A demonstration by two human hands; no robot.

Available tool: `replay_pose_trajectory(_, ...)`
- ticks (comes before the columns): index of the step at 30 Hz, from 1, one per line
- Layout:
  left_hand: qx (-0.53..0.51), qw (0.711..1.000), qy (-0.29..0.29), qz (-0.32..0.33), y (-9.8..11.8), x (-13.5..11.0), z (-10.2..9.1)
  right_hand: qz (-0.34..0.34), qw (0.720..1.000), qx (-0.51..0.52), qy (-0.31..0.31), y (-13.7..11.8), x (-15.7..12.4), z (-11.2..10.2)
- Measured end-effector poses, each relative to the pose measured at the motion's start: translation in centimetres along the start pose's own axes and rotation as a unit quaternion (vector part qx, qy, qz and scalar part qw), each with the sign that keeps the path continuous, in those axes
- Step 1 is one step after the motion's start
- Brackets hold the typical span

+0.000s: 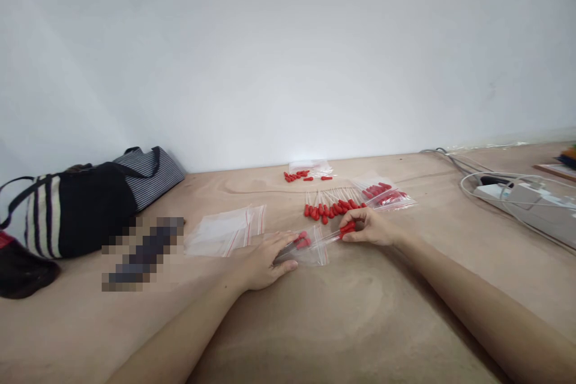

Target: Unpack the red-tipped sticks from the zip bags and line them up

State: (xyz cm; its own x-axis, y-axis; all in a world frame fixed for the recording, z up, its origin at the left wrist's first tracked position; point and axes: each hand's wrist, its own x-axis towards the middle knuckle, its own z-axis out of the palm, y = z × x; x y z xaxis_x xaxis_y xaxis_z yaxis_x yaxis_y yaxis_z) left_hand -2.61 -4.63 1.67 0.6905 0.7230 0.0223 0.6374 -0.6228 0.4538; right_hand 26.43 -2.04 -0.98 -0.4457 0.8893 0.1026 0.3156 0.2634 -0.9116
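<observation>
My left hand rests on the table, fingers over and thumb beside a clear zip-lock bag, keeping hold of it. Red-bulbed droppers lie inside that bag, partly under the fingers. Between thumb and fingers, my right hand pinches droppers by their red rubber bulbs. Their clear tubes point left at the bag's mouth; how many there are I cannot tell. Just beyond, a row of loose droppers lies with bulbs toward me. A filled zip-lock bag touches the row's right end.
Flat zip-lock bags lie left of my hands. Near the wall are loose red bulbs and another clear bag. A black and striped bag and a dark bottle stand left. White cables and a power strip lie right.
</observation>
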Motion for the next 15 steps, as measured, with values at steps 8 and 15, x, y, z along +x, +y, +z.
replay_pose_trajectory(8, 0.002, 1.0, 0.002, -0.007, -0.1, 0.0, 0.0, 0.017, 0.999, -0.032, 0.001, 0.2, -0.2, -1.2)
replay_pose_trajectory(15, 0.01, 1.0, 0.009, 0.0, -0.6, -0.1, 0.1, -0.003, 0.992, 0.006, 0.125, -0.2, -0.9, -4.6)
